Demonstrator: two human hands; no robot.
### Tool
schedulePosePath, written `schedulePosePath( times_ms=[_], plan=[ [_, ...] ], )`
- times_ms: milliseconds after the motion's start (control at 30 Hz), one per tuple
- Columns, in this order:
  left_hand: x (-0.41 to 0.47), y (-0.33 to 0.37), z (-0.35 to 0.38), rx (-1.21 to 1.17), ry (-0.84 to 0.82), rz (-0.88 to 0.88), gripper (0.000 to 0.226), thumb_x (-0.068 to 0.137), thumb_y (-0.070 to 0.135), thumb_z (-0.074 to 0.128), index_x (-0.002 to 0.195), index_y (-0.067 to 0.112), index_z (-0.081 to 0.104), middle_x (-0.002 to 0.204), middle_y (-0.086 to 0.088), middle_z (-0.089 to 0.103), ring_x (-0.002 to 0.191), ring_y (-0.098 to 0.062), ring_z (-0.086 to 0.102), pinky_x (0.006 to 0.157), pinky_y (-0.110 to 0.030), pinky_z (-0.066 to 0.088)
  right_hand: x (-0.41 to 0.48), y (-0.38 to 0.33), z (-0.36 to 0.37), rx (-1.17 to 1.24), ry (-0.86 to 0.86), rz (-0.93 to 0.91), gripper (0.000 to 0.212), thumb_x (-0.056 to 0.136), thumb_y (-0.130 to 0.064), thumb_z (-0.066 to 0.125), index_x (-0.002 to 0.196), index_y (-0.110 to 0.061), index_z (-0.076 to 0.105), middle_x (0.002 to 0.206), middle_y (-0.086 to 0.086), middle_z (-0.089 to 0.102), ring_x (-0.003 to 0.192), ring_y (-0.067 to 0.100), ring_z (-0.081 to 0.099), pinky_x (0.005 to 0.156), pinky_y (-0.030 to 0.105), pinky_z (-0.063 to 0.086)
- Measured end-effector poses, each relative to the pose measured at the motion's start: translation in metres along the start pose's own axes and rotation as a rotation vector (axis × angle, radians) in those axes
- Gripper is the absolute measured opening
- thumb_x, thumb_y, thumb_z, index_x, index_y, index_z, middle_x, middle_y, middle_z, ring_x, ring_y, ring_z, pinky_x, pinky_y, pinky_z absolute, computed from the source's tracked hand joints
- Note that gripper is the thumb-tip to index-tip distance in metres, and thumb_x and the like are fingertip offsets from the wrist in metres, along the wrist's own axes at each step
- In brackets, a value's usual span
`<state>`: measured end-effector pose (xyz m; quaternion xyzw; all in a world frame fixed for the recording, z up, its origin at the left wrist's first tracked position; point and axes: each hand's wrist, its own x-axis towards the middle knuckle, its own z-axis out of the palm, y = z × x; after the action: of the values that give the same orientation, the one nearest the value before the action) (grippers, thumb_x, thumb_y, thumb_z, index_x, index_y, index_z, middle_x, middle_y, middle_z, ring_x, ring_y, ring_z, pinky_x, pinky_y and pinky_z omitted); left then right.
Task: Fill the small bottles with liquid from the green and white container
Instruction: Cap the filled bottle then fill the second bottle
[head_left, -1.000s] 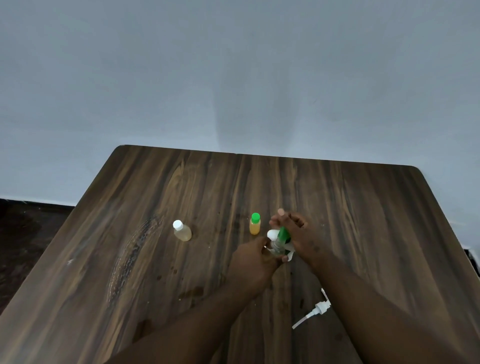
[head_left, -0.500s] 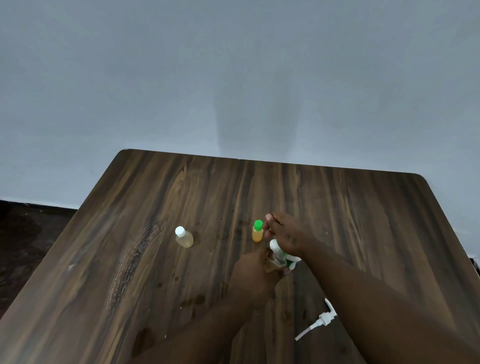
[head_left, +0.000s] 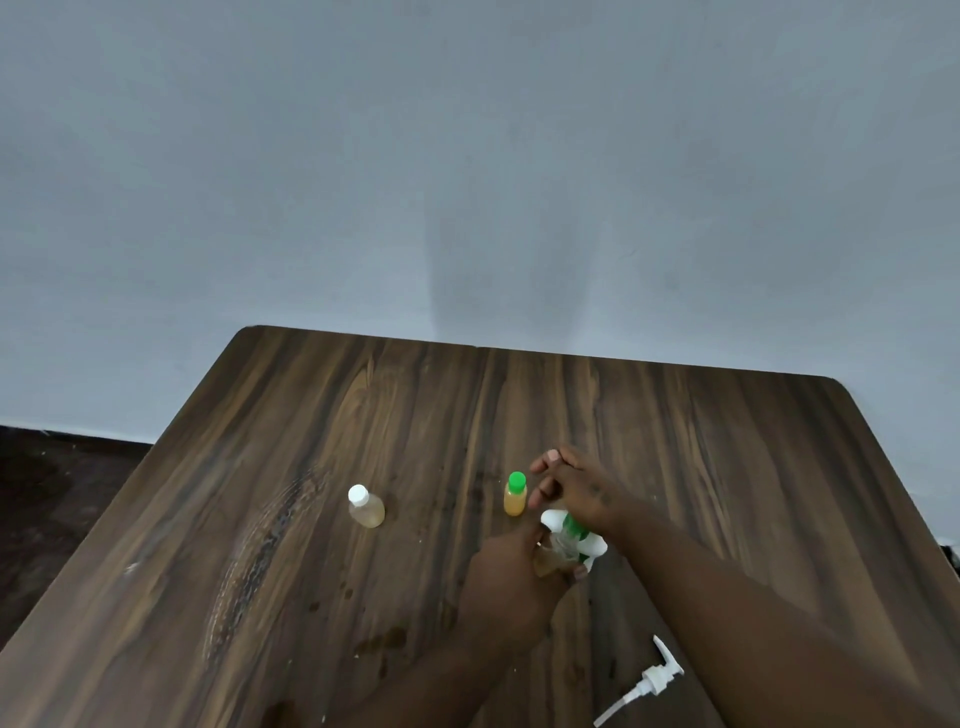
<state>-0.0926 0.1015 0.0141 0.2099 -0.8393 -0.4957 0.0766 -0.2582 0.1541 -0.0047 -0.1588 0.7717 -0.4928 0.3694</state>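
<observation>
Nearest, at the right, the pump head (head_left: 645, 685) lies on the tabletop (head_left: 291, 597), likely removed so the container pours freely. Just beyond it, the left hand (head_left: 511, 577) wraps around a small open bottle (head_left: 546, 564), steadying it. The right hand (head_left: 579, 493) grips the green and white container (head_left: 570, 535), tipped onto its mouth, with two fingers lifted. Farther off stand the green-capped bottle (head_left: 514, 496) and, further left, the white-capped bottle (head_left: 365, 507), both apparently filled.

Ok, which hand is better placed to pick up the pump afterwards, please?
Right, probably: the pump lies beside the right forearm, though the right hand must first set down the container.
</observation>
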Motion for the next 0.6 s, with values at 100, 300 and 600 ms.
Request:
schedulePosePath(
  times_ms=[100, 300, 600],
  plan=[
    [0.000, -0.003, 0.000, 0.019, 0.010, 0.000, 0.048, 0.080, 0.064, 0.065, 0.123, 0.043, 0.061, 0.099, 0.025, 0.072, 0.088, 0.006, 0.068, 0.079, -0.029, 0.056, -0.002, 0.003, 0.003, 0.015, -0.005, 0.063, 0.031, 0.107, -0.022, 0.031, 0.105, -0.008, 0.058, 0.074, 0.019, 0.070, 0.060, 0.018, 0.059, 0.063, 0.031, 0.048],
    [0.002, -0.002, -0.001, 0.027, 0.014, -0.009, 0.045, 0.079, 0.061, 0.066, 0.118, 0.039, 0.064, 0.100, 0.026, 0.072, 0.090, 0.008, 0.067, 0.080, -0.026, 0.054, -0.006, -0.004, 0.001, 0.024, 0.022, 0.071, 0.029, 0.107, -0.019, 0.030, 0.108, -0.009, 0.057, 0.072, 0.020, 0.069, 0.058, 0.019, 0.060, 0.056, 0.025, 0.048],
    [0.005, -0.004, 0.001, 0.003, -0.023, -0.071, 0.060, 0.067, 0.070, 0.064, 0.120, 0.043, 0.064, 0.100, 0.029, 0.071, 0.091, 0.010, 0.066, 0.085, -0.024, 0.055, -0.002, 0.001, 0.001, 0.063, 0.047, 0.090, 0.030, 0.107, -0.021, 0.029, 0.106, -0.013, 0.057, 0.066, 0.018, 0.067, 0.058, 0.025, 0.057, 0.058, 0.031, 0.045]
  ],
)
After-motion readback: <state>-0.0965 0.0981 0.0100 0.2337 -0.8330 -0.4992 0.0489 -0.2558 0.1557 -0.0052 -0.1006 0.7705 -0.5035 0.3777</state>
